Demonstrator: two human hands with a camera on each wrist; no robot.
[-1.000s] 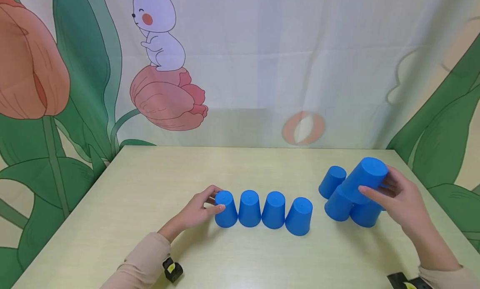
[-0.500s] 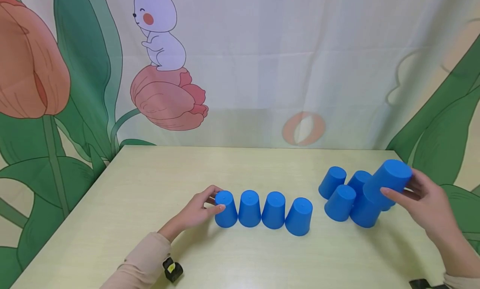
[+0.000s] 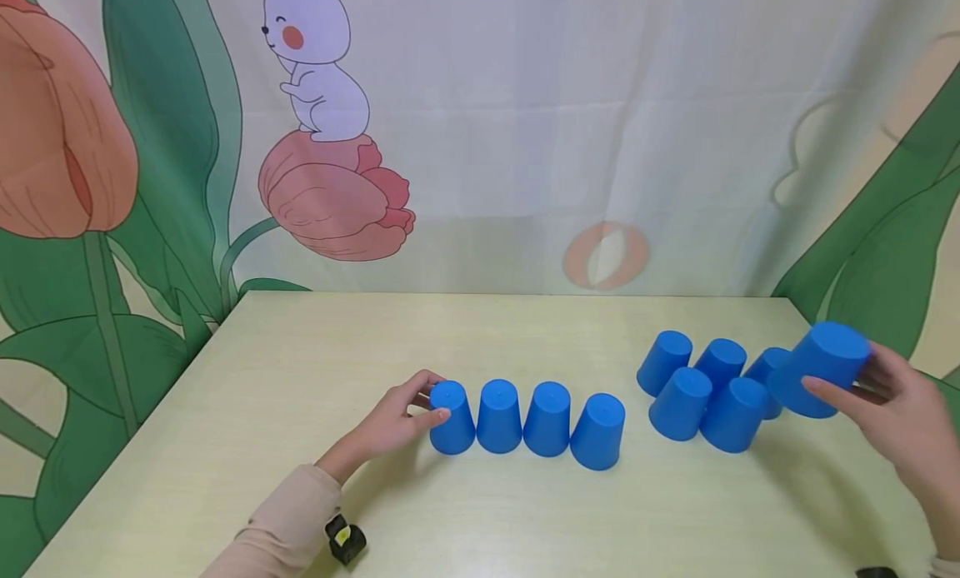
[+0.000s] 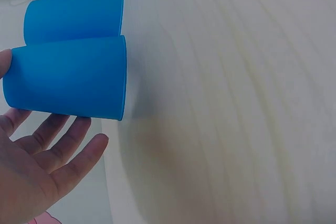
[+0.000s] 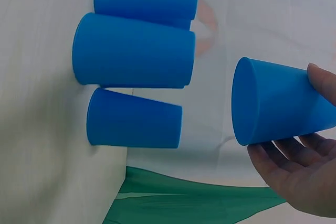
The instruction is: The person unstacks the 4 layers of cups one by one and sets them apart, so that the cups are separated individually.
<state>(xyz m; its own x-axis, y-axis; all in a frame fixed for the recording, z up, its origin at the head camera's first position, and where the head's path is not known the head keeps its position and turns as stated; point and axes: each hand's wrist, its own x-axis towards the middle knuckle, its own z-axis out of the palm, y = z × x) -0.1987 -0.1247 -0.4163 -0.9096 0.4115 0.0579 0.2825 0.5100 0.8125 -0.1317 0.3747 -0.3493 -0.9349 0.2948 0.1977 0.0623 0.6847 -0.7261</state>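
Observation:
Several upside-down blue cups stand in a row in the middle of the table. At the row's left end my left hand point(image 3: 400, 417) holds the leftmost cup point(image 3: 453, 418), thumb in front and fingers behind. The left wrist view shows that cup point(image 4: 68, 77) with the fingertips point(image 4: 81, 124) along its side. My right hand point(image 3: 896, 407) grips another blue cup point(image 3: 821, 370) upside down in the air, at the right of the table. In the right wrist view this cup point(image 5: 283, 100) hangs apart from the standing ones, its rim towards the table.
Several more upside-down blue cups point(image 3: 733, 416) stand in two close rows at the right, just left of the raised cup. A printed curtain point(image 3: 495, 145) hangs behind the table point(image 3: 360, 328). A black wrist device point(image 3: 346, 540) sits at the left sleeve.
My right hand has moved right with its cup, from over the front cups of the right-hand group to that group's right side. My left hand has stayed in place.

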